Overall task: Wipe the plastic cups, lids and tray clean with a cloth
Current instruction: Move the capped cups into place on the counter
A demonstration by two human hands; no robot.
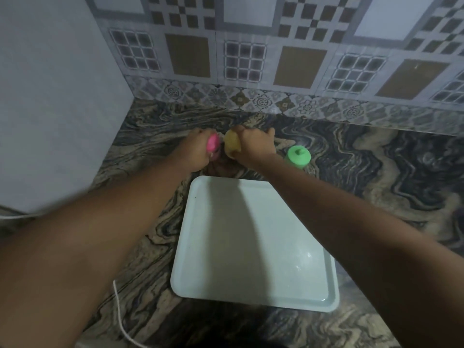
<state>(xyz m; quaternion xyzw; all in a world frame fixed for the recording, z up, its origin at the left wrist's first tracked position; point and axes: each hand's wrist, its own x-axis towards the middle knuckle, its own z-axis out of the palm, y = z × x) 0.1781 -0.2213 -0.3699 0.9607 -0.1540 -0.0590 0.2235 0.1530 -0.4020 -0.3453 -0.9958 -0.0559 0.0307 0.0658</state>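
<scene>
Left hand point(197, 153) grips a pink plastic item point(213, 143); right hand point(252, 149) grips a yellow cup point(232, 144). Both are just beyond the far edge of the pale tray point(226, 259). A green lidded cup point(298, 156) stands on the countertop point(376, 187) just beside the right hand.

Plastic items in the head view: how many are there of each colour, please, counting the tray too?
Pink: 1, the pink piece, gripped by the left hand
Yellow: 1, the yellow piece, gripped by the right hand
Green: 1, the green lidded cup, standing on the counter
Pale white: 1, the tray
Total: 4
</scene>
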